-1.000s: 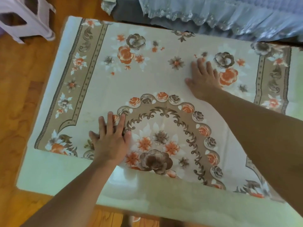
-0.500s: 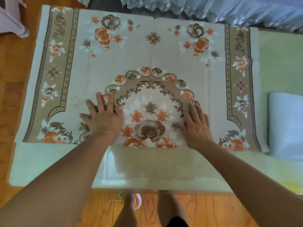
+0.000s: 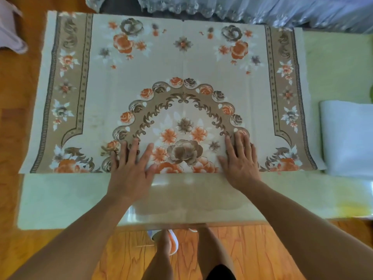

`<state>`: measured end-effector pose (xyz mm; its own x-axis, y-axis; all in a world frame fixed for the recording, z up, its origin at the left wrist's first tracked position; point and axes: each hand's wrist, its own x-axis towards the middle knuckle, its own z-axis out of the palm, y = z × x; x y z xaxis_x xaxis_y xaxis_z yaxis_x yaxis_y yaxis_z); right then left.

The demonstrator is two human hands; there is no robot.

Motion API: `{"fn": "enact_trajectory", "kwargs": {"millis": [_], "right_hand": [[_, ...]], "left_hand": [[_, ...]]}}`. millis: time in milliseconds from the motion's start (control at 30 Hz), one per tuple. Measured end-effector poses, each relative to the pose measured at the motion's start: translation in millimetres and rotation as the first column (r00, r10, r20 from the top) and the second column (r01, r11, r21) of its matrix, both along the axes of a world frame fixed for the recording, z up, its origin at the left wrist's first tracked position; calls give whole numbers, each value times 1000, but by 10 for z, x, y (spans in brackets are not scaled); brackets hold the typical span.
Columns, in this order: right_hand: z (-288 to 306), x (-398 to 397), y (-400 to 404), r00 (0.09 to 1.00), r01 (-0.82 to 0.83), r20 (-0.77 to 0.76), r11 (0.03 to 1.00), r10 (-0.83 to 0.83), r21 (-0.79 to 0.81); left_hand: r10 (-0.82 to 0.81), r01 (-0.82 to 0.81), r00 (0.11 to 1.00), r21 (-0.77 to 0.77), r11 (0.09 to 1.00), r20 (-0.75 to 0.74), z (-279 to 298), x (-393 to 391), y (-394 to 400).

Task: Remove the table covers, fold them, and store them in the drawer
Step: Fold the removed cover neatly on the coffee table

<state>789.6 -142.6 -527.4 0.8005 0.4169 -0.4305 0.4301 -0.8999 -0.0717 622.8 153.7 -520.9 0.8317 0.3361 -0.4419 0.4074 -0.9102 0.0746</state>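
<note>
1. Floral table cover [image 3: 181, 63] is lying folded in half on the tabletop [image 3: 60, 197], its fold line running along the near edge right under both palms.
2. Left hand [image 3: 131, 170] is pressing flat on that fold edge, fingers [image 3: 133, 152] spread apart, pinching nothing.
3. Right hand [image 3: 240, 160] is doing the same just to the right, fingers [image 3: 245, 144] held loosely together and laid flat, also holding nothing.
4. Central brown rose of the print is sitting between the two sets of fingers; the half-medallion is arching away beyond the fingertips.
5. Pale green under-layer [image 3: 339, 63] is showing nearer than the fingers and well off to the right of them; cannot tell whether it is a second cover or padding.
6. White folded piece [image 3: 349, 136] is lying well to the right of the right fingers, beside the floral cover's right border; looks like a cover already folded, but not certain.
7. Step in hand, as a judgement: flattening the first fold, so folding is underway and storing is not begun.
8. Next move probably calls for gripping one short end, out to the side of the fingers, and bringing it across to the other, keeping corners matched so the layers do not slip.
9. Drawer is not in view.
</note>
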Motion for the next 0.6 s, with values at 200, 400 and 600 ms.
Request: {"fn": "enact_trajectory", "kwargs": {"millis": [200, 400, 600], "right_hand": [[63, -295, -106, 1000, 24, -11, 998, -25, -61], [109, -312, -32, 992, 125, -27, 991, -124, 40], [500, -503, 140, 486, 818, -150, 387, -861, 426]], "left_hand": [[-9, 9, 1000, 0, 1000, -12, 22, -134, -70], [117, -112, 992, -87, 990, 53, 140, -38, -184], [969, -811, 147, -585, 3, -199, 532, 45, -451]]}}
